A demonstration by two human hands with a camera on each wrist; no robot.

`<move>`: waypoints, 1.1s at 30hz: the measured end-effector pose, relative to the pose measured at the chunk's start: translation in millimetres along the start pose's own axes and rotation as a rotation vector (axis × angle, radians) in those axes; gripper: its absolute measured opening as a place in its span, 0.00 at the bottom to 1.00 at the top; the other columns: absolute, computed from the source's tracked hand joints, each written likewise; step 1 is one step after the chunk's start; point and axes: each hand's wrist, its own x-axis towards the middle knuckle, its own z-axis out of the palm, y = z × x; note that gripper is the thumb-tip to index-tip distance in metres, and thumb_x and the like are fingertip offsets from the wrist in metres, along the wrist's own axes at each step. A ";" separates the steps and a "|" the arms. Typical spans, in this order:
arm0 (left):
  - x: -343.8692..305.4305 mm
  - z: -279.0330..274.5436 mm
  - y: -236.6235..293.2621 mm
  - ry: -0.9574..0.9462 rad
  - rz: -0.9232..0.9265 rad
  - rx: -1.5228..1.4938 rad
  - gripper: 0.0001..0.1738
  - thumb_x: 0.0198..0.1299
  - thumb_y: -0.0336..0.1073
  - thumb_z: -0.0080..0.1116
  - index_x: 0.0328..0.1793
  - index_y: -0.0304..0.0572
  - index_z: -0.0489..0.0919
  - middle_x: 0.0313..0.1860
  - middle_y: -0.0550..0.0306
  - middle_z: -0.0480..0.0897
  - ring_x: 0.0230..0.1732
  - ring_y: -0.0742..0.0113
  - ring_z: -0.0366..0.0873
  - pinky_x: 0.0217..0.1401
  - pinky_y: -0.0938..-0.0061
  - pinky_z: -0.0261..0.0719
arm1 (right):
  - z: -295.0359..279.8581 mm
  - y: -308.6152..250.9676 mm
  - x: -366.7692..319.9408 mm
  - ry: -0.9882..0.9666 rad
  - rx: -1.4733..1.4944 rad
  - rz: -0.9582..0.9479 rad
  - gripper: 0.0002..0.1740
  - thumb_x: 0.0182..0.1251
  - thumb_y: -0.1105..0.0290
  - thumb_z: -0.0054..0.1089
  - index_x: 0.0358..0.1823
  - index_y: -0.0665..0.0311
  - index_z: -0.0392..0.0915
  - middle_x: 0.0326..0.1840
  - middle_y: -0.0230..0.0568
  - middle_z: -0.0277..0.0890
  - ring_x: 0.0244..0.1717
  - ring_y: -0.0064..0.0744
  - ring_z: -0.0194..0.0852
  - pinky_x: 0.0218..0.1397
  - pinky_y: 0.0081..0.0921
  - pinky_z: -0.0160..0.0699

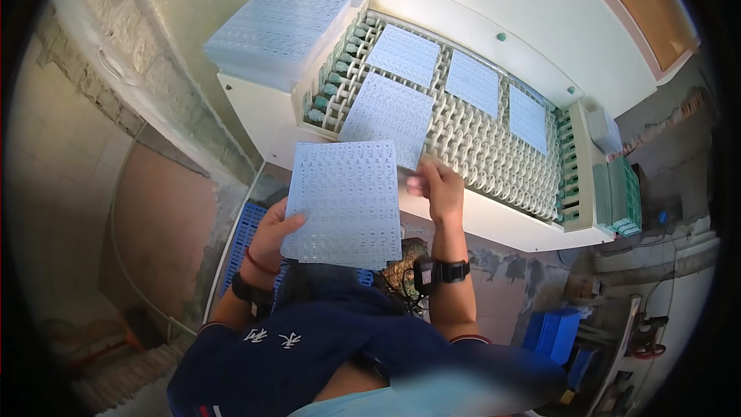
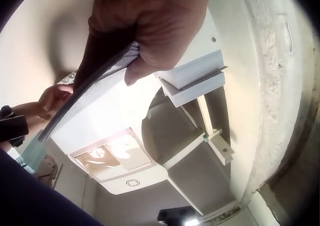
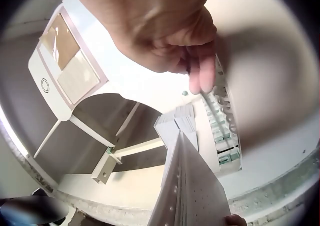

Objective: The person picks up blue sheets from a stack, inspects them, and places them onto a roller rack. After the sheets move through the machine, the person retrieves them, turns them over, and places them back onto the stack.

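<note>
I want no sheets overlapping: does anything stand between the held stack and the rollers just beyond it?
Yes: a sheet lies over the rollers just beyond the stack in the left hand. The right hand is just right of the stack.

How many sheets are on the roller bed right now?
4: the far-left sheet, far-middle sheet, far-right sheet and near-left sheet, the last partly hidden by the held stack, which might cover more.

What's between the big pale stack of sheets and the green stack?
The head view shows a bed of white rollers between the big pale stack and the green stack, with four sheets on it.
</note>
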 end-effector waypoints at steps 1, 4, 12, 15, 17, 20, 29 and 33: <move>1.5 1.6 -0.1 0.004 0.007 0.016 0.24 0.55 0.31 0.54 0.58 0.31 0.66 0.49 0.51 0.75 0.47 0.67 0.74 0.49 0.74 0.72 | -4.6 -0.6 -5.6 -0.004 -0.004 0.002 0.14 0.63 0.68 0.52 0.38 0.76 0.74 0.29 0.43 0.76 0.21 0.26 0.75 0.19 0.18 0.77; 7.6 9.8 -1.5 0.000 -0.010 0.021 0.24 0.56 0.31 0.53 0.58 0.30 0.65 0.49 0.50 0.75 0.46 0.67 0.75 0.48 0.74 0.73 | -16.4 -6.5 -36.2 -0.103 -0.114 0.055 0.15 0.61 0.65 0.56 0.38 0.75 0.75 0.25 0.39 0.75 0.19 0.22 0.74 0.18 0.15 0.74; 36.0 10.7 -19.4 -0.028 -0.025 0.010 0.23 0.58 0.30 0.49 0.59 0.28 0.64 0.51 0.46 0.74 0.49 0.63 0.74 0.51 0.70 0.73 | -60.3 -4.3 -46.8 -0.071 -0.111 -0.002 0.11 0.57 0.67 0.60 0.30 0.70 0.78 0.16 0.32 0.72 0.12 0.14 0.62 0.13 0.10 0.60; 31.1 9.8 -13.4 -0.015 -0.021 -0.052 0.23 0.57 0.30 0.49 0.59 0.28 0.64 0.50 0.46 0.74 0.49 0.62 0.74 0.52 0.69 0.73 | -99.7 -17.3 -19.1 0.155 -0.137 -0.128 0.09 0.58 0.68 0.58 0.30 0.68 0.78 0.16 0.29 0.69 0.13 0.14 0.59 0.13 0.13 0.62; 24.2 6.0 -8.2 -0.114 -0.027 -0.103 0.22 0.56 0.28 0.49 0.58 0.28 0.65 0.50 0.45 0.74 0.50 0.62 0.74 0.53 0.69 0.72 | -120.0 -32.3 0.7 0.257 -0.276 -0.207 0.10 0.57 0.68 0.59 0.27 0.70 0.78 0.16 0.28 0.67 0.13 0.14 0.59 0.12 0.13 0.61; 19.7 4.2 -8.0 -0.142 -0.031 -0.047 0.23 0.55 0.27 0.49 0.58 0.28 0.65 0.51 0.45 0.74 0.50 0.61 0.74 0.54 0.69 0.71 | -143.2 -30.9 26.1 0.326 -0.408 -0.226 0.12 0.55 0.67 0.60 0.31 0.71 0.78 0.16 0.32 0.71 0.13 0.18 0.62 0.17 0.16 0.63; 31.0 21.7 -21.7 -0.097 -0.017 -0.007 0.23 0.54 0.28 0.53 0.57 0.29 0.65 0.49 0.49 0.74 0.48 0.66 0.74 0.50 0.73 0.73 | -66.2 -1.0 -41.3 -0.029 -0.480 -0.292 0.17 0.53 0.61 0.65 0.33 0.69 0.79 0.22 0.37 0.76 0.23 0.21 0.72 0.25 0.17 0.70; 40.7 31.9 -27.1 -0.110 -0.027 -0.015 0.23 0.55 0.28 0.53 0.57 0.29 0.65 0.49 0.49 0.74 0.48 0.66 0.74 0.50 0.72 0.73 | -53.2 1.2 -64.1 -0.237 -0.320 0.051 0.15 0.57 0.62 0.61 0.32 0.70 0.78 0.19 0.35 0.75 0.17 0.17 0.70 0.18 0.12 0.67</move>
